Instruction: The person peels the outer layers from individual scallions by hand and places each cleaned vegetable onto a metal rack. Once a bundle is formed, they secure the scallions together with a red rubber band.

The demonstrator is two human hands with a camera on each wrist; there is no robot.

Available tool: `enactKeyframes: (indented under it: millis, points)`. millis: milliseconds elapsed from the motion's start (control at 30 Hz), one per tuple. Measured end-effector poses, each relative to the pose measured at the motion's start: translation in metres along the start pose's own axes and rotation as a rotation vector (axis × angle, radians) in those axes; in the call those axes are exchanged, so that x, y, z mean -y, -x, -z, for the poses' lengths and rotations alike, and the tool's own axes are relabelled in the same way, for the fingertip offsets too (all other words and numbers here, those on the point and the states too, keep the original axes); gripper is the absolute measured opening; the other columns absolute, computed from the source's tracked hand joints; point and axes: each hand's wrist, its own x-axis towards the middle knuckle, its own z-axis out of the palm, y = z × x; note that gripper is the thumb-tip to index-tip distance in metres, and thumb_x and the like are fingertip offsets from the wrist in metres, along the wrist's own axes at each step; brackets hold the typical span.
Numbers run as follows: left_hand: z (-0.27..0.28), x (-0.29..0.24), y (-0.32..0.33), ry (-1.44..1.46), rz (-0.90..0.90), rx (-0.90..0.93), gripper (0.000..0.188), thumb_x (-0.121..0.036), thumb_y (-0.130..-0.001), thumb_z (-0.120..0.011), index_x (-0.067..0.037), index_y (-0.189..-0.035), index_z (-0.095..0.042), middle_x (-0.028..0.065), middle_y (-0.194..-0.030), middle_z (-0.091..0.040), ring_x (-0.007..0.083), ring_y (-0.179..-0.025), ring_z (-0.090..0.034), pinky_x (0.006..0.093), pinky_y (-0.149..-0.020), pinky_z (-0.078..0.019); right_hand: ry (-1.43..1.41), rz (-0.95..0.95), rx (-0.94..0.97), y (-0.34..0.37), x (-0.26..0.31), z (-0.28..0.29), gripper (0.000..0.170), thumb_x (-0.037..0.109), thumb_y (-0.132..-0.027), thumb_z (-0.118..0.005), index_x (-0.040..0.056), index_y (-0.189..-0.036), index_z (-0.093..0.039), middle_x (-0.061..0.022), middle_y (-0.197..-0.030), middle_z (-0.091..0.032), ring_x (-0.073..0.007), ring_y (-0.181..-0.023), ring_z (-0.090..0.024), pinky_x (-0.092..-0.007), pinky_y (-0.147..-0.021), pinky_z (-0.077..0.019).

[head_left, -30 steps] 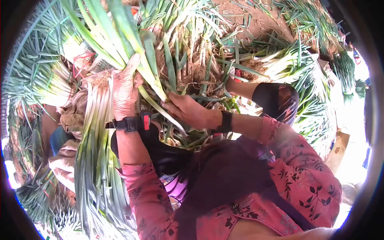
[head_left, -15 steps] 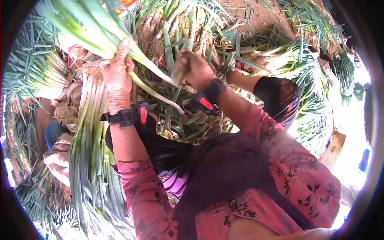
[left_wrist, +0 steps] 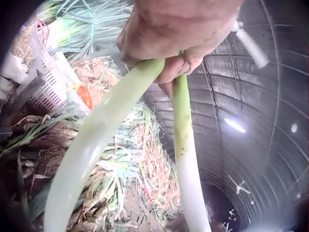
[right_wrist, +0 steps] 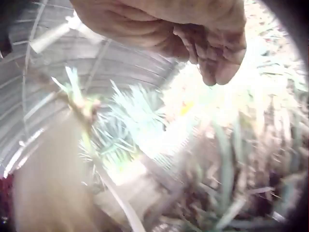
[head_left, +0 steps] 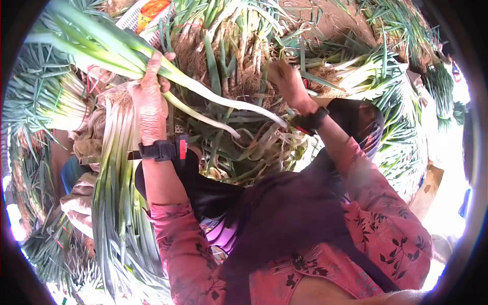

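While the left grip [head_left: 151, 104] clamps the leeks [head_left: 109, 51], we note their white shanks [head_left: 218, 99] slanting rightward from it, the longer's tip near the right grip [head_left: 288, 86], whose hold, if any, we cannot tell.

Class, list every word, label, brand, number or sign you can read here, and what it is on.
No readable text.
Red tag by the left wrist: its mark is too small to read.
Orange-yellow item by the white crate: any print is too blurred.
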Motion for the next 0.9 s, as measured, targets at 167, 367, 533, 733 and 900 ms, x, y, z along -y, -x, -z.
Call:
enactKeyframes:
  millis: [167,367,533,733,900]
  points:
    - [-0.022,0.019,0.005,-0.049,0.125,0.083,0.014,-0.017,-0.085,-0.070,-0.010,-0.089,-0.059,0.0028,-0.073,-0.063,0.0023,-0.048,-0.041,0.0180,-0.042,-0.0286,-0.015,0.449,0.165,-0.023,0.118,-0.045,0.035,0.027,-0.082,-0.069,0.0045,-0.105,-0.056,-0.0178,-0.100,-0.058,-0.0333,-0.089,-0.061,-0.0367,-0.077,-0.0516]
    - [-0.019,0.016,0.004,0.139,0.324,0.074,0.019,-0.022,-0.084,-0.072,-0.010,-0.091,-0.060,-0.0030,-0.075,-0.055,0.0044,-0.057,-0.042,0.0197,-0.045,-0.0287,-0.433,0.204,0.098,-0.034,0.119,-0.066,0.032,0.020,-0.083,-0.071,0.0020,-0.105,-0.055,-0.0081,-0.091,-0.062,-0.0159,-0.081,-0.063,-0.0293,-0.073,-0.0507]
    - [-0.022,0.024,0.005,0.069,0.335,0.046,0.020,-0.016,-0.080,-0.076,-0.010,-0.093,-0.061,-0.0039,-0.080,-0.058,0.0037,-0.058,-0.044,0.0179,-0.046,-0.0293,-0.970,-0.142,0.293,-0.047,0.122,-0.071,0.015,0.008,-0.084,-0.069,-0.0007,-0.091,-0.060,-0.0061,-0.080,-0.063,-0.0099,-0.074,-0.059,-0.0258,-0.070,-0.0522]
    - [-0.015,0.015,-0.003,0.078,0.171,0.002,0.021,-0.015,-0.083,-0.073,-0.007,-0.094,-0.058,0.0083,-0.078,-0.066,0.0049,-0.051,-0.046,0.0154,-0.042,-0.0315,-1.749,-0.579,0.012,-0.036,0.112,-0.057,0.013,0.017,-0.095,-0.052,0.0046,-0.093,-0.055,-0.0069,-0.083,-0.064,-0.0238,-0.086,-0.063,-0.0365,-0.083,-0.0514]
    - [0.001,0.007,-0.008,0.042,0.062,-0.078,0.020,-0.013,-0.086,-0.069,-0.001,-0.096,-0.057,0.0134,-0.079,-0.068,0.0062,-0.047,-0.046,0.0156,-0.037,-0.0297,-0.146,0.242,-0.023,-0.006,0.075,-0.048,0.024,0.023,-0.090,-0.061,0.0007,-0.096,-0.054,-0.0165,-0.080,-0.061,-0.0309,-0.075,-0.065,-0.0410,-0.063,-0.0498]
